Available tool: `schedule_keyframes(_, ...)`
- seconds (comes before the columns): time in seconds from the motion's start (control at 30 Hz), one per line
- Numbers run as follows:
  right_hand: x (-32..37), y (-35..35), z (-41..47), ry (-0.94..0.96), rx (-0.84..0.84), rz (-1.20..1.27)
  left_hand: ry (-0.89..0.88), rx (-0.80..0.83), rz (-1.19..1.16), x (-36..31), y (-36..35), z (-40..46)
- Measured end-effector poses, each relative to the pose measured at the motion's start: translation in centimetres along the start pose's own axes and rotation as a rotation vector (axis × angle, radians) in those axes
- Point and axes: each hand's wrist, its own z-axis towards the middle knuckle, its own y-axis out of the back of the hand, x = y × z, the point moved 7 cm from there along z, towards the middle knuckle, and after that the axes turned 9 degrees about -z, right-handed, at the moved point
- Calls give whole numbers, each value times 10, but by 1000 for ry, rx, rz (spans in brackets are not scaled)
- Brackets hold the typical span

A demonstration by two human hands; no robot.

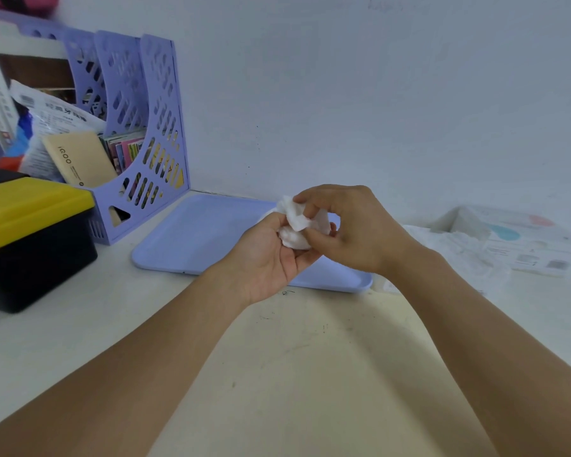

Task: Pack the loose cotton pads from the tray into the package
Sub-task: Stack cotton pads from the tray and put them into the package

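Holding a bunch of white cotton pads [294,225] up over the purple tray [198,235], both hands meet in the middle. The left hand [271,258] is palm up, with its fingers curled under the pads like a little cup. The right hand [350,225] comes from above, and its thumb and fingers pinch the top of the bunch. The pads sit between the two hands, squashed and crumpled, touching both. Off to the right, the package [508,239] lies on the table [310,357], well apart from the hands.
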Motion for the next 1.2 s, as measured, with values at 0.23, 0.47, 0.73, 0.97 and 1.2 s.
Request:
schedule_keyframes(0.23, -9, -4, -2, -96, 109, 91, 49, -34, -76, 1, 6, 3)
schedule_keyframes(0.47, -19, 2, -2, -189, 58, 244, 2, 33, -30, -5, 1, 1)
schedule_keyframes(0.73, -28, 4, -4, -252, 51, 409, 3, 55, -28, -6, -3, -4)
schedule_keyframes(0.97, -20, 9, -2, -231, -52, 212, -49, 56, 31, -5, -5, -3)
schedule_keyframes(1.2, -15, 11, -5, -255, -258, 58, -121, -65, 35, -4, 6, 2)
